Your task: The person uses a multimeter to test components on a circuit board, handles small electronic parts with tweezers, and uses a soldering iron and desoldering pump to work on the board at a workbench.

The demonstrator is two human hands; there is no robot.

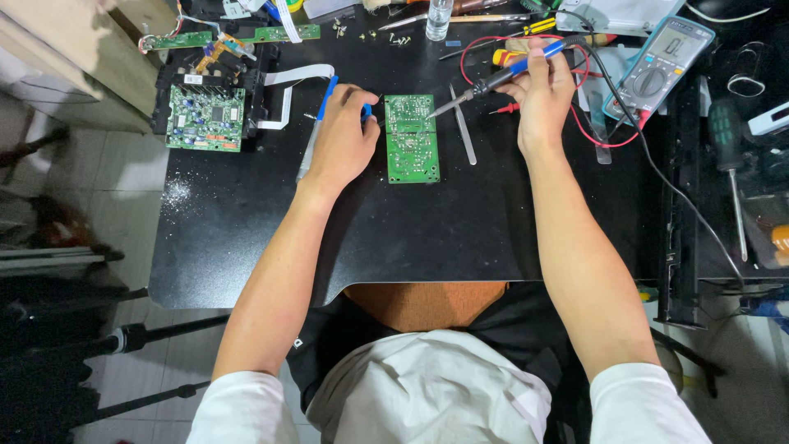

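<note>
A green circuit board (pixel 412 138) lies flat near the middle of the black table (pixel 370 238). My right hand (pixel 542 94) grips a soldering iron (pixel 493 80) with a blue handle, its metal tip touching the board's upper right edge. My left hand (pixel 343 136) sits just left of the board, fingers closed around a blue and silver desoldering pump (pixel 316 123) whose tip points toward the board's upper left corner. Metal tweezers (pixel 463 123) lie to the right of the board.
A second green board on a black frame (pixel 208 111) with white ribbon cables sits far left. A multimeter (pixel 660 66) with red and black leads stands at the right. Screwdrivers, a small bottle (pixel 438 18) and loose parts line the far edge. A long screwdriver (pixel 730 156) lies far right.
</note>
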